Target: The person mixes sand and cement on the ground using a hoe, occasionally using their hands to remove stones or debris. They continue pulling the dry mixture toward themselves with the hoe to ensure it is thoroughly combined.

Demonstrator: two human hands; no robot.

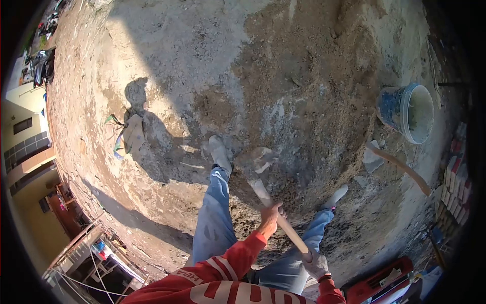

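Both my hands are closed around the wooden handle of a shovel (291, 233), which slants from lower right up to the middle. My left hand (271, 220), without a glove, grips lower on the shaft, nearer the metal socket. My right hand (316, 265), in a pale work glove, holds the top end of the handle. The shovel's blade rests on the ground between and ahead of my feet, dusty and partly blended with loose soil (298, 177). My left shoe (219, 152) stands beside the blade, and my right shoe (336, 196) is farther right.
A blue bucket (392, 109) with a white rim lies tilted at right. Below it lies a tool with a curved wooden handle (405, 169). A crumpled sack (132, 136) lies at left. Stacked bags (455, 182) and a red object (379, 281) sit at the right edge.
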